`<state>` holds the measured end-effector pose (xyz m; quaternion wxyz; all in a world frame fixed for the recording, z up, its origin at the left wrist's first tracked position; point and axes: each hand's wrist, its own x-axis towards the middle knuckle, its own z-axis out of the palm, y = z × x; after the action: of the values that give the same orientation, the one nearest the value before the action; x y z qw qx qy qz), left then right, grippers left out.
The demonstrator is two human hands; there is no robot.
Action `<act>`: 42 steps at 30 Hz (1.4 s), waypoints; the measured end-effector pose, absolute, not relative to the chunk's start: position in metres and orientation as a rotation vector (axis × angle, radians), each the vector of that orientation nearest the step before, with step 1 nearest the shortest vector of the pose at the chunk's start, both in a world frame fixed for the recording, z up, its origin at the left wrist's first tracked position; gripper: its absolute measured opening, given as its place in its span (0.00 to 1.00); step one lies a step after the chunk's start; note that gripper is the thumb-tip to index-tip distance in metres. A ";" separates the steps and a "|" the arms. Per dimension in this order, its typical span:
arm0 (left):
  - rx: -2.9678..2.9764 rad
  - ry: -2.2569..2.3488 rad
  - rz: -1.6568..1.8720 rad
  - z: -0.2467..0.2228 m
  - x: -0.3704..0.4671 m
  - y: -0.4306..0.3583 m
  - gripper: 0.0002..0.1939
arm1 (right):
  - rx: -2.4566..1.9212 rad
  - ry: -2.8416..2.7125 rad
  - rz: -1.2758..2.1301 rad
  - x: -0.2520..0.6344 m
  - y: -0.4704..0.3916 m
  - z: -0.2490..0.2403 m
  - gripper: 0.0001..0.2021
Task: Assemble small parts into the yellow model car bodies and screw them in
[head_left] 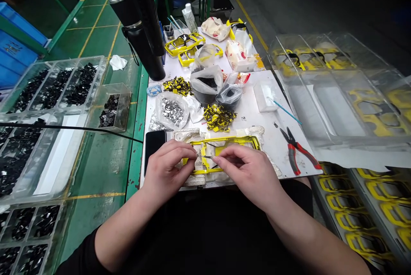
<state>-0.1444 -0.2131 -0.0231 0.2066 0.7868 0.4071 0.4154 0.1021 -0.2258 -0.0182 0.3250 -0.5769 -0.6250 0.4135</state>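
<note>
A yellow frame (237, 140) lies on a whitish padded holder (257, 131) at the near edge of the white table. Over its left end is my left hand (175, 161), thumb and forefinger pinched together on something too small to make out. My right hand (245, 168) is above the frame's middle, its fingers closed round a thin pointed tool (208, 157) whose tip points left toward my left fingertips. Just behind the frame sits a pile of small yellow and black parts (220, 117). A bag of small silvery parts (173, 111) stands at the back left of my left hand.
Red-handled pliers (298, 151) lie at the right; a black phone (155, 146) at the left. Bags of black parts (207, 84), a clear box (266, 97) and more yellow frames (183, 44) stand farther back. Trays (54, 87) flank the left side, clear bins (340, 95) the right.
</note>
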 end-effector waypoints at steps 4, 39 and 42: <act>2.177 1.155 1.159 -0.025 -0.144 -0.213 0.10 | -1.512 -1.612 1.097 0.101 -0.226 -0.019 0.07; 2.154 1.349 1.016 -0.031 -0.159 -0.219 0.06 | -1.507 -1.837 0.948 0.093 -0.214 -0.023 0.12; 2.150 1.386 1.002 -0.034 -0.163 -0.219 0.06 | -1.552 -1.892 0.894 0.091 -0.210 -0.026 0.12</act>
<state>-0.1632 -0.2186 -0.0336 0.1957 0.7674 0.4948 0.3577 0.0915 -0.2101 -0.0258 0.2648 -0.5745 -0.7003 0.3308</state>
